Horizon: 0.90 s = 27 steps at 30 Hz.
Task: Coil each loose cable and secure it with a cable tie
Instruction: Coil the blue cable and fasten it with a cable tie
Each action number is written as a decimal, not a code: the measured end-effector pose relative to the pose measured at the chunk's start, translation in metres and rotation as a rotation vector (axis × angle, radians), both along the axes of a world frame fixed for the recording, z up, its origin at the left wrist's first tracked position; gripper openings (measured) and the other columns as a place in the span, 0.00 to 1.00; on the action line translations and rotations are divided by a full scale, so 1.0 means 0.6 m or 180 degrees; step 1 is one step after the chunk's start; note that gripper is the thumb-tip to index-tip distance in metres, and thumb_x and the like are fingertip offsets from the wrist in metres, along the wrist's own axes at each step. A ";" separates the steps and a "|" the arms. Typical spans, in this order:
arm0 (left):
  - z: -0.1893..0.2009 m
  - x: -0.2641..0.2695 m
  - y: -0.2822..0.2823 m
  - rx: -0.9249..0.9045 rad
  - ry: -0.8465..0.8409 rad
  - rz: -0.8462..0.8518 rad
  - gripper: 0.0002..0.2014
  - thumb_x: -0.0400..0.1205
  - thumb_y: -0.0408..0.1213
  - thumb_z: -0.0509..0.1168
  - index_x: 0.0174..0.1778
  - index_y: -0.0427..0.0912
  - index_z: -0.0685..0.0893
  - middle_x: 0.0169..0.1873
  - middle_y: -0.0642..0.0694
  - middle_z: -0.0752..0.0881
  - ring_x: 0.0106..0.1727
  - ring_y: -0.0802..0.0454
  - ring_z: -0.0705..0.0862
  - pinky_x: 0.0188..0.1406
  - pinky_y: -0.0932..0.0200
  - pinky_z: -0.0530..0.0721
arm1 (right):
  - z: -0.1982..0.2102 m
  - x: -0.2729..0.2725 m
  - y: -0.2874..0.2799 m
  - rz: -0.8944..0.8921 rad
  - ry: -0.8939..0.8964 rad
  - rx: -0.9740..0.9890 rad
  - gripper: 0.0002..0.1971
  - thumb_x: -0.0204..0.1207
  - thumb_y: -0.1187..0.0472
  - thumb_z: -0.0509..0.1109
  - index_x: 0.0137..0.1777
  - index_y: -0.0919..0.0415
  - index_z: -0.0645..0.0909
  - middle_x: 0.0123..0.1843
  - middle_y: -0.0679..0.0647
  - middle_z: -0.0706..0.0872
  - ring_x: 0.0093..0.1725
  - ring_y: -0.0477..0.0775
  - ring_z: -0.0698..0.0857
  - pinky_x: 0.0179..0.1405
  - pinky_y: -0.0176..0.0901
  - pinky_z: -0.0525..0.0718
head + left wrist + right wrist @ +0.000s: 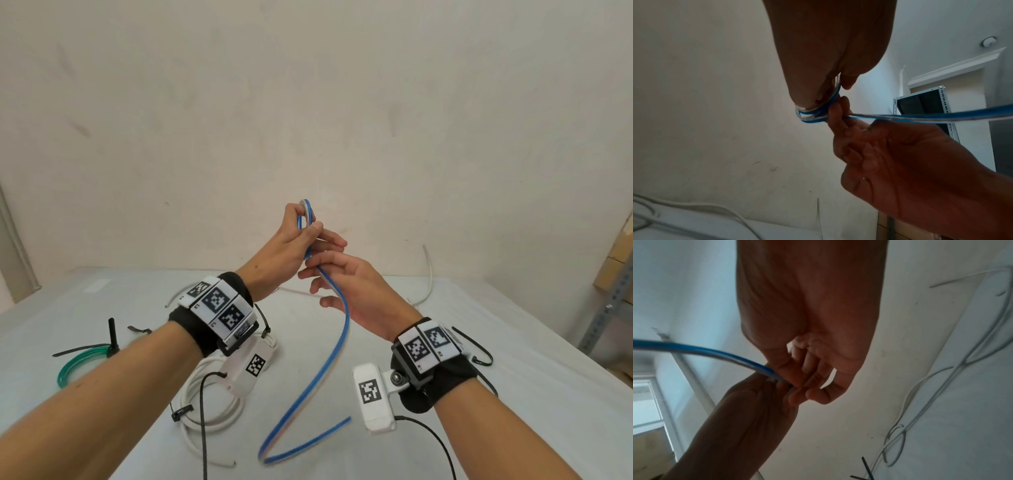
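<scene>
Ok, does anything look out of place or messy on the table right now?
Nothing is damaged or spilled. One thin white cable still sprawls uncoiled along the table's far edge, unlike the tied green coil and white coil. The blue cable is mid-coiling in both hands.

Left hand [824, 65] gripping blue cable [812, 113] loops, right hand [910, 162] adjoining

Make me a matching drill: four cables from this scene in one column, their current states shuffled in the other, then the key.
Things:
1. blue flat cable
2. green coiled cable
3. thick white coiled cable
4. thin white loose cable

States:
A. uncoiled, lying near the wall
B. coiled on the table, black tie around it, left edge
C. partly wound, loops held in the left hand
D. coiled on the table below the left wrist

Pairs: 1-C, 2-B, 3-D, 4-A
</scene>
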<state>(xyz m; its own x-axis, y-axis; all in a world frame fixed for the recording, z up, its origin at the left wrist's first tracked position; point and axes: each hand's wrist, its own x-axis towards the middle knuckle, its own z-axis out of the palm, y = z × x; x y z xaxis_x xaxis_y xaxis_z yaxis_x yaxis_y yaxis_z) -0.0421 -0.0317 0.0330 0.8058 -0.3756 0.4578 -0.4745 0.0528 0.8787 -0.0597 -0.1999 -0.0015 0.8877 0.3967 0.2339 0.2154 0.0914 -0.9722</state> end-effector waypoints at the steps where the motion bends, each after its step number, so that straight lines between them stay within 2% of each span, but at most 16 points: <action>1: -0.002 0.003 0.000 -0.0079 0.0027 -0.0017 0.07 0.96 0.41 0.49 0.64 0.41 0.61 0.60 0.37 0.91 0.63 0.44 0.91 0.63 0.50 0.90 | -0.002 -0.001 -0.001 -0.0028 -0.0125 -0.0153 0.13 0.86 0.74 0.64 0.65 0.65 0.85 0.56 0.59 0.93 0.47 0.52 0.86 0.43 0.43 0.80; 3: -0.005 0.008 -0.001 -0.0291 0.0097 -0.0034 0.05 0.96 0.40 0.50 0.61 0.44 0.61 0.61 0.36 0.91 0.64 0.42 0.90 0.63 0.49 0.90 | -0.002 -0.002 -0.002 -0.0220 -0.0406 -0.0512 0.12 0.85 0.71 0.70 0.65 0.64 0.87 0.55 0.58 0.94 0.47 0.50 0.86 0.42 0.41 0.79; 5: -0.008 0.012 0.000 -0.0364 0.0168 -0.0026 0.04 0.96 0.40 0.50 0.59 0.44 0.61 0.61 0.35 0.91 0.63 0.39 0.91 0.62 0.45 0.90 | 0.002 -0.002 -0.001 -0.0456 -0.0677 -0.0678 0.12 0.83 0.70 0.73 0.63 0.62 0.90 0.52 0.62 0.94 0.43 0.50 0.84 0.40 0.40 0.78; 8: -0.018 0.020 0.008 -0.0045 0.0088 0.0061 0.06 0.95 0.40 0.54 0.60 0.43 0.63 0.57 0.33 0.90 0.54 0.38 0.90 0.59 0.44 0.87 | 0.018 -0.001 -0.005 -0.0658 -0.0855 -0.0357 0.10 0.79 0.66 0.79 0.59 0.63 0.93 0.51 0.62 0.94 0.37 0.49 0.80 0.36 0.38 0.75; 9: -0.022 0.022 0.010 0.0039 0.0057 0.0132 0.06 0.94 0.39 0.56 0.60 0.41 0.66 0.54 0.32 0.87 0.50 0.41 0.86 0.58 0.46 0.85 | 0.023 0.000 -0.008 -0.0690 -0.0865 -0.0251 0.09 0.80 0.65 0.79 0.58 0.65 0.93 0.50 0.60 0.94 0.37 0.49 0.80 0.35 0.39 0.75; 11: -0.027 0.024 0.012 0.0075 0.0072 0.0332 0.08 0.93 0.36 0.58 0.56 0.32 0.75 0.53 0.40 0.76 0.47 0.49 0.80 0.57 0.51 0.80 | 0.029 0.001 -0.014 -0.0710 -0.0850 -0.0207 0.09 0.82 0.63 0.78 0.56 0.68 0.92 0.40 0.58 0.90 0.35 0.50 0.79 0.35 0.40 0.75; 12: -0.029 0.027 0.013 0.0053 0.0118 0.0361 0.09 0.94 0.35 0.57 0.56 0.31 0.75 0.53 0.42 0.75 0.46 0.52 0.80 0.56 0.53 0.80 | 0.029 0.001 -0.015 -0.0691 -0.0828 -0.0227 0.10 0.82 0.61 0.77 0.55 0.69 0.92 0.37 0.58 0.88 0.34 0.50 0.79 0.35 0.39 0.76; 14: -0.031 0.026 0.009 0.0038 0.0230 0.0229 0.05 0.95 0.37 0.55 0.61 0.39 0.70 0.47 0.41 0.80 0.44 0.53 0.83 0.54 0.57 0.83 | 0.025 -0.001 -0.016 -0.0652 -0.0792 -0.0266 0.12 0.85 0.59 0.75 0.53 0.71 0.90 0.36 0.59 0.87 0.33 0.50 0.78 0.35 0.39 0.78; 15: -0.032 0.024 0.009 0.0069 0.0251 0.0171 0.05 0.95 0.38 0.55 0.62 0.42 0.68 0.42 0.43 0.83 0.43 0.53 0.84 0.53 0.58 0.83 | 0.023 -0.001 -0.015 -0.0652 -0.0775 -0.0273 0.13 0.86 0.58 0.74 0.52 0.70 0.90 0.36 0.59 0.87 0.33 0.51 0.79 0.36 0.39 0.79; 17: -0.034 0.021 0.005 0.0114 0.0262 0.0102 0.05 0.95 0.39 0.54 0.62 0.43 0.65 0.34 0.52 0.85 0.39 0.55 0.84 0.52 0.58 0.82 | 0.021 -0.003 -0.014 -0.0657 -0.0728 -0.0292 0.15 0.87 0.56 0.71 0.49 0.69 0.89 0.35 0.59 0.87 0.32 0.52 0.78 0.35 0.40 0.78; 19: -0.034 0.021 0.001 -0.0071 0.0388 0.0075 0.04 0.95 0.38 0.53 0.61 0.43 0.64 0.32 0.53 0.88 0.36 0.55 0.86 0.49 0.57 0.81 | 0.022 -0.007 -0.014 -0.0620 -0.0657 -0.0323 0.17 0.89 0.55 0.69 0.47 0.68 0.88 0.33 0.60 0.85 0.30 0.52 0.77 0.34 0.39 0.77; 21: -0.028 0.020 -0.001 -0.0604 0.0716 -0.0010 0.03 0.96 0.36 0.51 0.60 0.42 0.63 0.40 0.44 0.94 0.40 0.50 0.91 0.46 0.55 0.83 | 0.022 -0.011 -0.012 -0.0543 -0.0618 -0.0400 0.18 0.90 0.55 0.67 0.46 0.69 0.88 0.31 0.61 0.83 0.29 0.52 0.76 0.32 0.38 0.75; 23: -0.022 0.022 0.000 -0.1198 0.1062 -0.0107 0.03 0.96 0.36 0.50 0.59 0.41 0.63 0.54 0.32 0.93 0.53 0.39 0.94 0.47 0.52 0.90 | 0.022 -0.014 -0.005 -0.0455 -0.0619 -0.0462 0.18 0.90 0.56 0.67 0.43 0.68 0.88 0.28 0.58 0.81 0.29 0.53 0.75 0.32 0.40 0.73; 25: -0.021 0.028 0.002 -0.1401 0.1209 -0.0097 0.04 0.96 0.36 0.50 0.60 0.40 0.63 0.59 0.29 0.91 0.60 0.35 0.92 0.52 0.47 0.92 | 0.025 -0.016 -0.001 -0.0367 -0.0599 -0.0458 0.18 0.90 0.56 0.67 0.41 0.67 0.87 0.27 0.55 0.79 0.30 0.53 0.75 0.32 0.40 0.72; 27: -0.023 0.029 0.001 -0.1288 0.1211 -0.0038 0.05 0.96 0.37 0.51 0.61 0.39 0.64 0.60 0.32 0.91 0.62 0.36 0.92 0.61 0.42 0.90 | 0.030 -0.018 0.002 -0.0263 -0.0585 -0.0444 0.19 0.90 0.57 0.66 0.41 0.67 0.87 0.27 0.57 0.79 0.30 0.53 0.73 0.31 0.39 0.70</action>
<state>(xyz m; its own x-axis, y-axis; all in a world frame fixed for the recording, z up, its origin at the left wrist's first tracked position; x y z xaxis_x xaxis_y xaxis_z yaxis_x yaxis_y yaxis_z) -0.0245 -0.0312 0.0193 0.9393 -0.2404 0.2449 -0.1249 0.4252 0.8964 -0.0705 -0.1987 0.0167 0.8660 0.3643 0.3426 0.3911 -0.0663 -0.9180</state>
